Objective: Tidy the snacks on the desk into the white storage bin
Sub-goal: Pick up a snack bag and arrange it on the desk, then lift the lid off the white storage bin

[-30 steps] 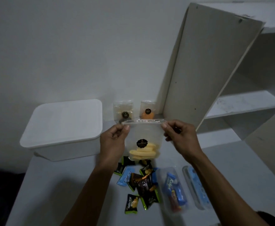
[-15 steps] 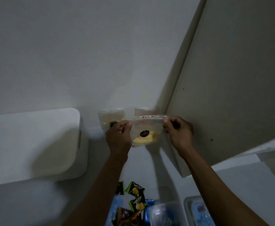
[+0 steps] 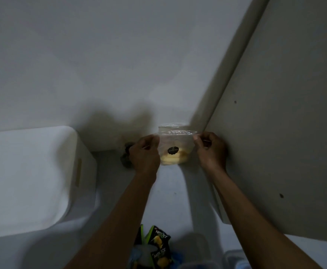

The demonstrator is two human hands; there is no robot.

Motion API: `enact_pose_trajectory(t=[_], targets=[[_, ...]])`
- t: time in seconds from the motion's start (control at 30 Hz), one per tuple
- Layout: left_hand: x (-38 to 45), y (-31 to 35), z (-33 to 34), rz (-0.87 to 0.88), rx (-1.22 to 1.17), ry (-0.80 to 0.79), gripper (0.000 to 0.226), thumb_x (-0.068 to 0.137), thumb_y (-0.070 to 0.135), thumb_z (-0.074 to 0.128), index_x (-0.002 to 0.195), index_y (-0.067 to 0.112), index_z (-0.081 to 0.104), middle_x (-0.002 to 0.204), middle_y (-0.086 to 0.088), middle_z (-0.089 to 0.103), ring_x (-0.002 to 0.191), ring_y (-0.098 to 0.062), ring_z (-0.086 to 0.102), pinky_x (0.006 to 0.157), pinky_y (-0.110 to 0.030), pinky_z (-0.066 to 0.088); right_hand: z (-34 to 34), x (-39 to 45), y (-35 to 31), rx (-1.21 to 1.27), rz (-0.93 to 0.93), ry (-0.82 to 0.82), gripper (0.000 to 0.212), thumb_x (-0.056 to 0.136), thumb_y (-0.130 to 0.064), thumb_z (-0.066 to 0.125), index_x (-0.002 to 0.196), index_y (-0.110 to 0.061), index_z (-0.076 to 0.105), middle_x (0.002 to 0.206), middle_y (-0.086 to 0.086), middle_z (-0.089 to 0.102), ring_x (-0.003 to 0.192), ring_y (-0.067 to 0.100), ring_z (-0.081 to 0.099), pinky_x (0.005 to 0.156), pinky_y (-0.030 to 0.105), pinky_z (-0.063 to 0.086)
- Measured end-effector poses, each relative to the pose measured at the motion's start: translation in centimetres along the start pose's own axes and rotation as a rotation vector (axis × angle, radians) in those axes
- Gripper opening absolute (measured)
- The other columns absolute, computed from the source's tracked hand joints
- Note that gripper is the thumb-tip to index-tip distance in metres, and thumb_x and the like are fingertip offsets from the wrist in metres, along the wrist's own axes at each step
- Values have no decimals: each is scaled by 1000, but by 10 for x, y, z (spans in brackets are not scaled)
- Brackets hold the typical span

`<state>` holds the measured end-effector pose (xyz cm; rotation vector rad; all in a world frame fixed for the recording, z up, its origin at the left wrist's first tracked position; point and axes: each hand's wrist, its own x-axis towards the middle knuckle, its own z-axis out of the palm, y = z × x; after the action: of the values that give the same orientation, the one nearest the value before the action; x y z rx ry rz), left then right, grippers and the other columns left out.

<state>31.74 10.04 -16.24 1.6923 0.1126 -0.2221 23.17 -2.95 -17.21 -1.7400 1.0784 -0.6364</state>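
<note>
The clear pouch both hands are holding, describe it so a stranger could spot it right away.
Start at the white storage bin on the left, then look right toward the tall leaning board. Between them, the left hand and right hand pinch the clear pouch, marked by its black label and pale yellow snacks.

Two bare forearms, sleeveless to the frame edge, left hand (image 3: pixel 145 152) and right hand (image 3: pixel 210 150) ringless.

Both hands, left (image 3: pixel 145 154) and right (image 3: pixel 210 150), reach forward, fingertips pinched.
</note>
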Motion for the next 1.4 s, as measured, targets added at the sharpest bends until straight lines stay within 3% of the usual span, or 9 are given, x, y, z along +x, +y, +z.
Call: enact_pose_trajectory(t=[0.37,0.47,0.63,0.7,0.83,0.93,1.1,1.3,1.4], targets=[[-3,-1,-4,-37,82,-31,36,85,18,74,119,8,68,100,-5,65,96,-18,66,62,-4,46,-3,-2,-3,-64,38,-69,39,88,-23,71,124,-10,62,107,3,68,95,19,66,82,30,52],[-11,-1,-16,-27,91,-67,38,85,23,74,121,10,67,99,-2,64,92,-13,62,60,-1,44,-5,-10,-8,-66,34,-60,43,86,-23,73,126,-11,60,101,-1,66,94,17,65,86,29,52],[-33,4,-49,-35,52,-124,36,84,30,75,118,18,69,104,-5,71,92,-17,68,83,-31,58,-16,-43,-24,-79,22,-49,47,87,-25,71,130,-13,58,110,2,66,99,20,64,83,22,45],[-43,13,-69,16,59,-139,37,84,29,75,118,18,69,104,-3,73,92,-13,70,83,-28,57,-16,-62,-37,-48,8,-48,45,88,-24,71,131,-16,59,110,1,67,92,14,65,79,18,42],[-66,40,-125,125,79,-141,36,85,29,75,117,15,70,102,2,73,90,-7,70,81,-20,56,-7,-117,-75,42,-54,-77,47,90,-25,69,135,-19,55,118,-4,62,84,-6,58,74,14,48],[-86,58,-185,174,63,-156,30,85,24,74,114,17,71,97,6,70,86,-4,67,71,-5,50,6,-173,-102,125,-75,-95,43,92,-29,67,133,-22,56,116,-4,64,93,4,62,87,30,55],[-110,60,-309,263,89,-136,29,85,29,74,114,25,70,98,8,71,85,1,66,72,-10,49,35,-281,-128,144,-113,-168,27,90,-43,65,117,-39,61,108,-22,63,100,5,63,87,46,58],[-111,32,-432,247,133,17,30,84,26,75,113,18,71,98,1,73,86,-5,67,77,-10,50,74,-370,-130,77,-98,-229,41,92,-37,64,130,-22,60,123,-3,65,97,6,61,85,29,51],[-92,24,-464,248,150,101,34,83,29,76,115,17,70,104,2,72,96,-8,66,92,-30,53,92,-383,-135,42,-102,-221,43,93,-37,64,132,-22,58,126,-3,63,97,7,59,80,24,44]])
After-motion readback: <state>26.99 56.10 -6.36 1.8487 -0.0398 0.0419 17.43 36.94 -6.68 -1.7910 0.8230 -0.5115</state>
